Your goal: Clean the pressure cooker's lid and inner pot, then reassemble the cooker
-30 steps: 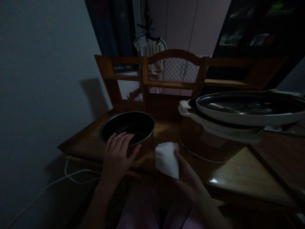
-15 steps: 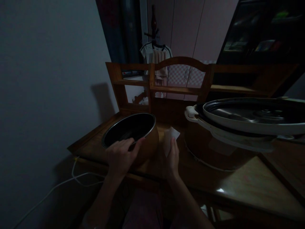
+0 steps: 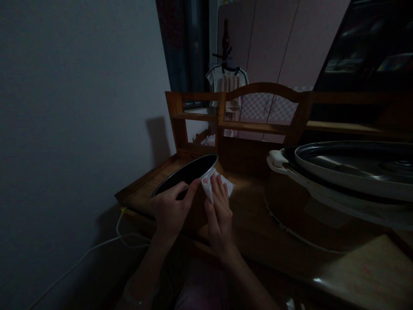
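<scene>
A dark-lined inner cooking pot (image 3: 184,172) stands tilted on the wooden desk, its opening leaning away from me. My left hand (image 3: 171,209) is closed on the near rim, thumb along the edge and fingers over it. With my right hand (image 3: 220,211) I hold a white tissue (image 3: 228,184) flat against the pot's outer side, just below the rim on the right. The fingers of that hand lie stretched over the tissue. Both hands and the tissue cover much of the pot's outer wall.
To the right stands a large cooker (image 3: 300,211) with a white side handle (image 3: 277,159); a glass lid (image 3: 358,165) lies on top. A wooden shelf rail (image 3: 254,125) runs along the desk's back. At left are a wall (image 3: 80,107) and a white cable (image 3: 87,249).
My right hand has brought the tissue leftward from beside the pot onto its side. The pot is tipped more, and the view has turned a little to the left.
</scene>
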Demonstrator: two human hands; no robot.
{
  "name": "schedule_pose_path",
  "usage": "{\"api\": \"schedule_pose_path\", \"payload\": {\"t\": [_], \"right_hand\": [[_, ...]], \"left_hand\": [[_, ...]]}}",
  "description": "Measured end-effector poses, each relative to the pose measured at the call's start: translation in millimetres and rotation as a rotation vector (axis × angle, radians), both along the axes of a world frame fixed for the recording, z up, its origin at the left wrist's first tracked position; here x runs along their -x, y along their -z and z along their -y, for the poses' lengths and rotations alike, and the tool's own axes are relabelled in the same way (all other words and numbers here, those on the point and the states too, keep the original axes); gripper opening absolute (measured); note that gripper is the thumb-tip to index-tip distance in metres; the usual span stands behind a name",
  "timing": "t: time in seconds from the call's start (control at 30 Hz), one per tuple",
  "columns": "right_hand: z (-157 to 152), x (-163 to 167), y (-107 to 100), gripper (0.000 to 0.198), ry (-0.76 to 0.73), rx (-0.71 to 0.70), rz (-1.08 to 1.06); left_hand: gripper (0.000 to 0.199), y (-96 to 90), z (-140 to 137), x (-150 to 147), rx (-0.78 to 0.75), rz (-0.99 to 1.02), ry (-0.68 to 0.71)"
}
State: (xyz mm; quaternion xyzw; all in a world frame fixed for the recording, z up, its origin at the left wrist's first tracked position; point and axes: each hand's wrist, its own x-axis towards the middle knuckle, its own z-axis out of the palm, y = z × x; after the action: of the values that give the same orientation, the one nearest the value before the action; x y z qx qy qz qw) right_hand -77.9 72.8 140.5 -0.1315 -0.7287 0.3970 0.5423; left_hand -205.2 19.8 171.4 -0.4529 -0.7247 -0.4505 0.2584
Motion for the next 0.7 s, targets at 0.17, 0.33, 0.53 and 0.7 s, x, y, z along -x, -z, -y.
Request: {"api": "schedule_pose_path", "payload": {"t": [0.17, 0.33, 0.53, 0.7], "right_hand": [[9, -11, 17, 0.048, -0.139, -0.052, 0.086], [12, -33, 28, 0.042, -0.247, 0.072, 0.074], [-5, -64, 55, 0.034, -0.140, 0.415, -0.020], [-62, -55, 59, 0.037, 0.015, 0.955, -0.371]], "left_hand": [[0.047, -5.0, 2, 7, -0.017, 0.058, 0.014], [0.049, -8.1, 3, 8, -0.004, 0.062, -0.020], [0.051, -13.9, 0, 9, 0.019, 0.071, -0.066], [0.049, -8.1, -1, 3, 0.028, -0.010, -0.039]]}}
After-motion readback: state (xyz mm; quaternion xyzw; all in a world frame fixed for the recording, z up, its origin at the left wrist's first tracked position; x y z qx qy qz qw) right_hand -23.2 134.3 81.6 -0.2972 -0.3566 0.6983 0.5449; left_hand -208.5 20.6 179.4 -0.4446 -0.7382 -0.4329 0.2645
